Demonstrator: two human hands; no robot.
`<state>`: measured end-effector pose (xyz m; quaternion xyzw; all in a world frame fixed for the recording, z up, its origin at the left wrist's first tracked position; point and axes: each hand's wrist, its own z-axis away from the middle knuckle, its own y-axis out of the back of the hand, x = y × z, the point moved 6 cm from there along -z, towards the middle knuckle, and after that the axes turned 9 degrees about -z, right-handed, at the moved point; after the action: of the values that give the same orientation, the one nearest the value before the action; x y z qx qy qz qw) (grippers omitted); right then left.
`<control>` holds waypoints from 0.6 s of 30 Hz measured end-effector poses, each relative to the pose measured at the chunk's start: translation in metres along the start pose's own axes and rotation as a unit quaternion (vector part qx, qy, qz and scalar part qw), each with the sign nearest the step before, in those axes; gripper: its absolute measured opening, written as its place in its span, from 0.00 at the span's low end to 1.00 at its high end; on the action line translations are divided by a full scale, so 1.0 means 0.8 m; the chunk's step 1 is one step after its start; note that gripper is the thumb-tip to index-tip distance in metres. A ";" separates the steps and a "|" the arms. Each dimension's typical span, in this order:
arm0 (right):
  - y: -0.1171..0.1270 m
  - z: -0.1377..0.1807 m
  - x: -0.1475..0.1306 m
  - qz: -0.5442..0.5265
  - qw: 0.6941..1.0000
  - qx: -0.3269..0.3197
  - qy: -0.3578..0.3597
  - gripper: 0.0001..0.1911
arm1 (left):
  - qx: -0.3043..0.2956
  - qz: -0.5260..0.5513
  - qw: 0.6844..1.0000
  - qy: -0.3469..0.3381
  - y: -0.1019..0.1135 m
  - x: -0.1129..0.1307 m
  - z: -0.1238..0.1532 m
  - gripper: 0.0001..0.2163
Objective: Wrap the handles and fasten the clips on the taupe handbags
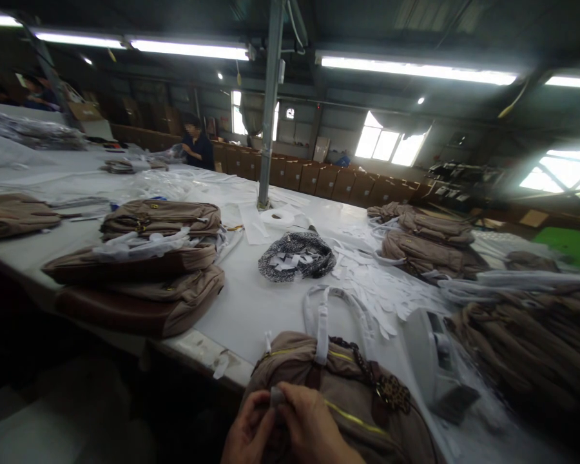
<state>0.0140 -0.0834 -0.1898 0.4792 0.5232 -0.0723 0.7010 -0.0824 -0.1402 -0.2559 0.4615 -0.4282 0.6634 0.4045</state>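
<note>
Left grip and right grip seemingly both pinch a grey scrap, too blurred to identify; they partly hide the bag, cut off below.

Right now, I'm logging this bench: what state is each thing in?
Small grey piece, held between left hand and right hand
Nearest bag, handles wrapped and raised
Speckled pouch, open, holding white scraps
White roll, lying flat
White strips, scattered
Bags at left, stacked
Bags at right, piled
Ceiling lights, lit
</note>
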 end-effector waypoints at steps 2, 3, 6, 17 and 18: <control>0.004 0.003 -0.001 -0.018 1.000 0.001 0.000 0.12 | -0.002 0.016 1.000 0.023 0.001 -0.008 -0.002 0.18; 0.007 0.004 -0.002 -0.038 0.999 0.007 -0.002 0.12 | 0.007 0.023 0.999 0.030 0.002 -0.014 -0.003 0.18; 0.019 0.005 -0.006 -0.112 0.993 0.021 -0.015 0.12 | 0.043 0.027 0.999 0.019 0.007 -0.028 -0.004 0.18; 0.014 -0.022 -0.006 -0.059 0.997 -0.010 -0.053 0.07 | 0.061 0.066 0.996 -0.013 0.001 -0.013 0.001 0.18; 0.014 -0.021 -0.005 -0.061 0.997 -0.009 -0.053 0.07 | 0.062 0.059 0.996 -0.017 0.002 -0.010 0.002 0.20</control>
<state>0.0077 -0.0664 -0.1794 0.4350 0.5142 -0.1357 0.7266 -0.0817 -0.1433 -0.2638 0.4711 -0.4191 0.7035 0.3280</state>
